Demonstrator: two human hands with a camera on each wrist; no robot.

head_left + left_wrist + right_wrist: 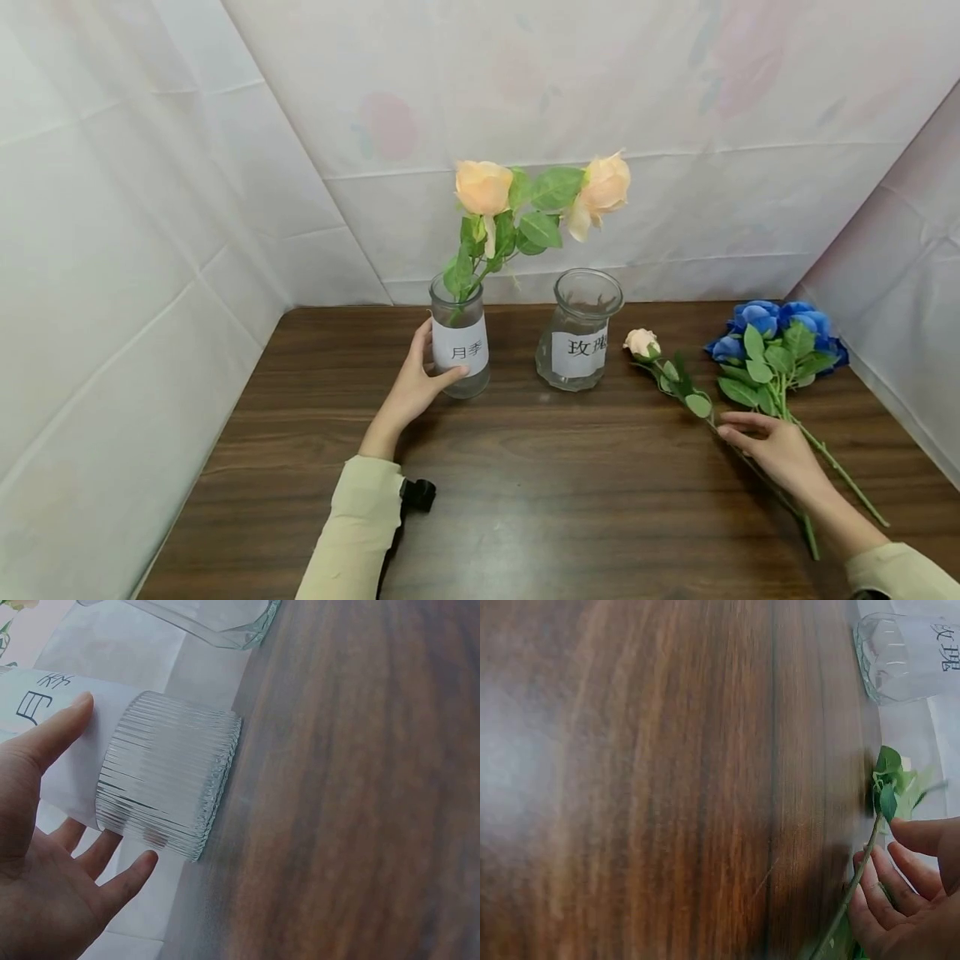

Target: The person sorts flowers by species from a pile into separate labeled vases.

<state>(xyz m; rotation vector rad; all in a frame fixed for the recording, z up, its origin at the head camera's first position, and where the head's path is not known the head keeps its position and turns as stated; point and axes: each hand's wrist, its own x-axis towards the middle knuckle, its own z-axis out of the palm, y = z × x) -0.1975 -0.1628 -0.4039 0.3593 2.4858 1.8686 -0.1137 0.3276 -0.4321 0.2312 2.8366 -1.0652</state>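
Both hands (412, 389) (783, 454) — left gripping vase (460, 340), right loose at stem (847, 898) — share only the head view.

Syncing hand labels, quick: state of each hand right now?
Left hand: closed, holding the left glass vase.
Right hand: open, at the pale rose's stem; contact unclear.

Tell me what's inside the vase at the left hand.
Inside the vase, green stem shows near the mouth, below two peach flowers. The white label hides the middle, so where the stem ends cannot be seen.
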